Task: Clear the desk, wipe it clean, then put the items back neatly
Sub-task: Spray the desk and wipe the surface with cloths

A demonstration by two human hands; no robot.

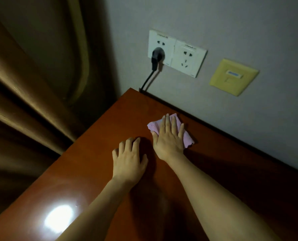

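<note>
A reddish-brown wooden desk (101, 153) fills the lower half of the view, its far corner near the wall. A folded pink cloth (153, 126) lies on the desk close to the back edge. My right hand (169, 138) presses flat on the cloth with straight, spread fingers, covering most of it. My left hand (129, 159) rests on the bare desk just left of the right hand, its fingers bent at the knuckles and holding nothing.
A white double wall socket (184, 58) has a black plug (157, 55) whose cable drops behind the desk's far corner. A yellow wall plate (233, 77) sits to the right. Brown curtains (31, 84) hang left of the desk. A lamp glare (58, 218) shines on the near left.
</note>
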